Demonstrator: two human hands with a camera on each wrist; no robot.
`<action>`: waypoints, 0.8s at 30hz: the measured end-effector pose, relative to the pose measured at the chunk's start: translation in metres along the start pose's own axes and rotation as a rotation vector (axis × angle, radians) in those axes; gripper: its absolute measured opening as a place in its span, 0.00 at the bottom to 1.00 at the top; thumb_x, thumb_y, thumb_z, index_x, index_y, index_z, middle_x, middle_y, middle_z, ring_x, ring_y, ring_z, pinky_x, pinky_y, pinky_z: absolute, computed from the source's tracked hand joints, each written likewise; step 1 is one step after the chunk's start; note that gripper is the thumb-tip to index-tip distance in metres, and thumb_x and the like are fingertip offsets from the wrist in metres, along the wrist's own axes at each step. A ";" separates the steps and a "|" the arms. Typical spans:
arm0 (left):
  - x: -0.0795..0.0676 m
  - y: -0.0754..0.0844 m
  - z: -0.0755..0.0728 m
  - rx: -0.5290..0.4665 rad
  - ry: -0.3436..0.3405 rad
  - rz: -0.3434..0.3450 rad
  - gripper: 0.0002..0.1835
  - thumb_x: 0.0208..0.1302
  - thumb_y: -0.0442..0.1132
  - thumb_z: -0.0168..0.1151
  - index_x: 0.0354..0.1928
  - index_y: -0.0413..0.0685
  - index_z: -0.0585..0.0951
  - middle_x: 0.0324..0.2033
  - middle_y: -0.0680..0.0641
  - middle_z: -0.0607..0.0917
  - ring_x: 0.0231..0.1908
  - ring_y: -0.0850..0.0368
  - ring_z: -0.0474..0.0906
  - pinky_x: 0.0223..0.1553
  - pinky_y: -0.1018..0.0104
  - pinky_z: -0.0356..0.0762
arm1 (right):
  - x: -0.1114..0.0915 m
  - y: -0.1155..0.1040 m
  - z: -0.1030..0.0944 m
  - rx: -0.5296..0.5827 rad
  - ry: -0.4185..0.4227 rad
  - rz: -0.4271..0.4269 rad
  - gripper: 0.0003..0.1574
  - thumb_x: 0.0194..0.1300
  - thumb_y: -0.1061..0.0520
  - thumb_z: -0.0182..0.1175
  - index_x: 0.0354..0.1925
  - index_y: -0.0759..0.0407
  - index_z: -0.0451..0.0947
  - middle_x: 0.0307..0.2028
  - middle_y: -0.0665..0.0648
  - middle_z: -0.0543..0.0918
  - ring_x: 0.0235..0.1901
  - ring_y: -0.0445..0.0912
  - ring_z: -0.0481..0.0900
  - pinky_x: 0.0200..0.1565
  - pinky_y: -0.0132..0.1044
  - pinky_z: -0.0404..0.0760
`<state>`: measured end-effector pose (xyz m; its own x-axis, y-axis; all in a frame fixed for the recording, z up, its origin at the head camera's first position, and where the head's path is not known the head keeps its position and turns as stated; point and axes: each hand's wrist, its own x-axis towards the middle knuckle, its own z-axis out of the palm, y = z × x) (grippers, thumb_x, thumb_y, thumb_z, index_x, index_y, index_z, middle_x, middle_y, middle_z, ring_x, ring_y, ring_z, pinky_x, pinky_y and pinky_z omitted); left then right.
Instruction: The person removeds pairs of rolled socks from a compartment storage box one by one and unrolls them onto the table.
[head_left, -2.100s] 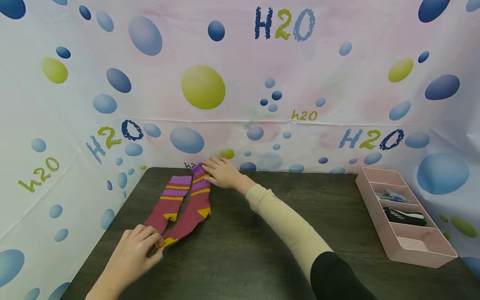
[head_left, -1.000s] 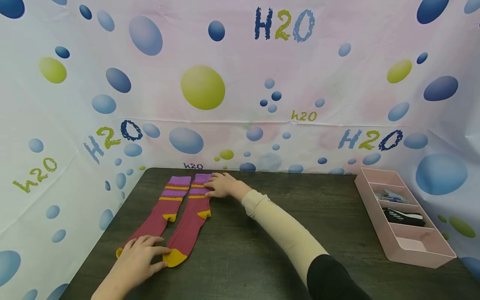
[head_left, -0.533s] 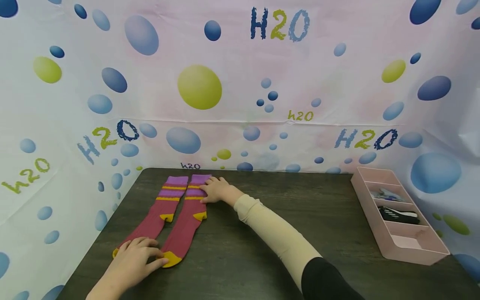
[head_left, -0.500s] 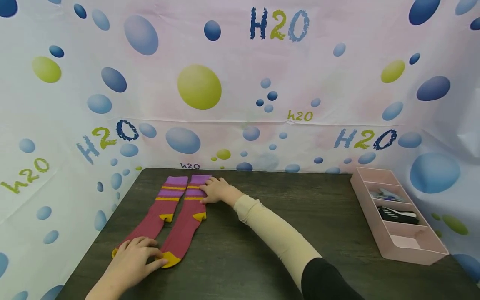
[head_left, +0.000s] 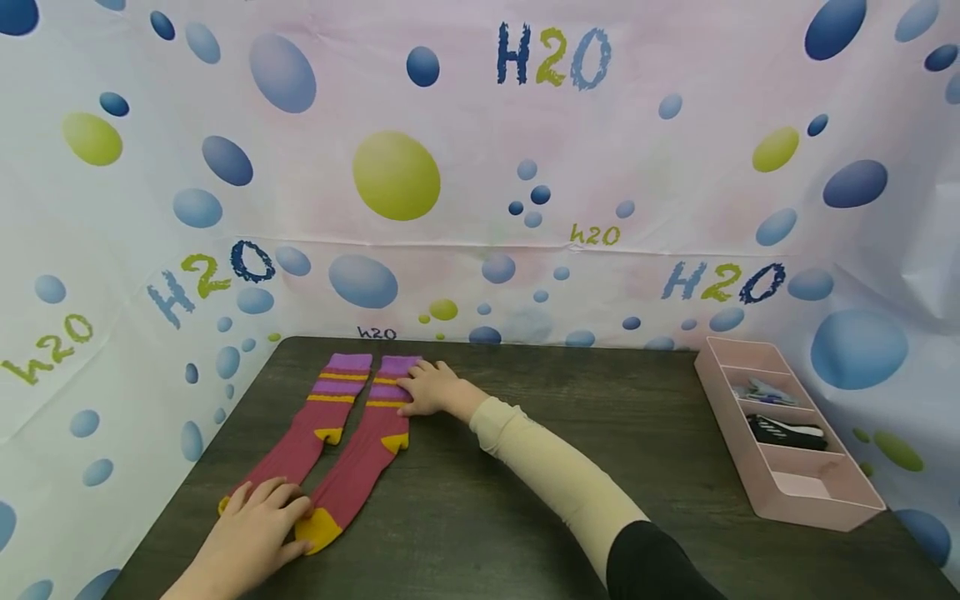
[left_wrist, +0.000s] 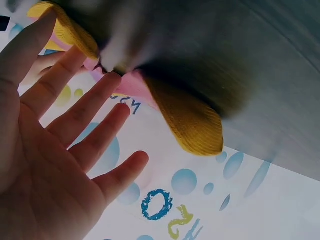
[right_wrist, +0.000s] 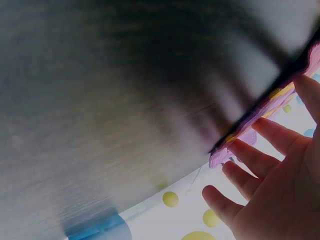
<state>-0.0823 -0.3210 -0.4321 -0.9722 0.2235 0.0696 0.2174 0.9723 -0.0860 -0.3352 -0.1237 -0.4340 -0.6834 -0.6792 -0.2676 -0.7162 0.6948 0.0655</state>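
Note:
Two maroon socks with purple and yellow striped cuffs and yellow heels and toes lie flat, side by side. My left hand (head_left: 243,533), fingers spread and slightly bent, rests at the toe ends, its thumb touching the toe of the right sock (head_left: 352,475). The left sock (head_left: 292,442) lies partly behind that hand; its yellow toe (left_wrist: 192,125) shows beyond my fingers in the left wrist view. At the striped cuff of the right sock rests my right hand (head_left: 435,390). Its fingers are extended, touching the cuff's edge (right_wrist: 272,102) in the right wrist view.
A pink divided box (head_left: 780,483) stands at the right of the dark table (head_left: 525,500). One compartment holds a black item with white stripes (head_left: 787,432), another several small greyish things (head_left: 765,392). A bubble-printed sheet (head_left: 465,108) rises behind and to the left.
The right sock's cuff came down from near the back sheet and the sock now lies flat and straighter. My left hand stopped pinching its toe; since then the toe has shifted slightly left and nearer.

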 end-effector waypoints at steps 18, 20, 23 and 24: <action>0.016 -0.006 -0.014 0.094 0.363 0.266 0.17 0.41 0.54 0.78 0.31 0.60 0.81 0.32 0.59 0.81 0.41 0.58 0.79 0.46 0.45 0.77 | -0.047 0.042 0.006 -0.055 0.091 -0.122 0.42 0.70 0.30 0.45 0.76 0.38 0.51 0.76 0.52 0.54 0.77 0.49 0.47 0.73 0.53 0.55; 0.020 -0.008 -0.017 0.078 0.401 0.309 0.15 0.44 0.55 0.76 0.31 0.60 0.82 0.31 0.59 0.82 0.39 0.58 0.79 0.45 0.46 0.77 | -0.059 0.051 0.009 -0.060 0.111 -0.139 0.42 0.70 0.30 0.45 0.76 0.39 0.51 0.76 0.53 0.54 0.77 0.50 0.47 0.73 0.53 0.55; 0.026 -0.009 -0.022 0.055 0.451 0.370 0.14 0.50 0.56 0.73 0.30 0.59 0.82 0.30 0.59 0.82 0.38 0.58 0.79 0.43 0.47 0.76 | -0.080 0.064 0.012 -0.044 0.149 -0.163 0.42 0.70 0.30 0.45 0.75 0.41 0.53 0.76 0.54 0.56 0.77 0.51 0.48 0.72 0.55 0.57; 0.029 -0.009 -0.023 0.051 0.458 0.386 0.14 0.52 0.57 0.72 0.30 0.59 0.82 0.30 0.59 0.82 0.38 0.58 0.79 0.43 0.48 0.76 | -0.088 0.067 0.013 -0.034 0.158 -0.168 0.41 0.70 0.31 0.46 0.75 0.41 0.54 0.76 0.54 0.56 0.77 0.51 0.48 0.72 0.55 0.57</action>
<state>-0.1101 -0.3213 -0.4063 -0.6853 0.5774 0.4437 0.5314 0.8132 -0.2374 -0.3218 -0.0143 -0.4188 -0.5661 -0.8149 -0.1241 -0.8242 0.5625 0.0658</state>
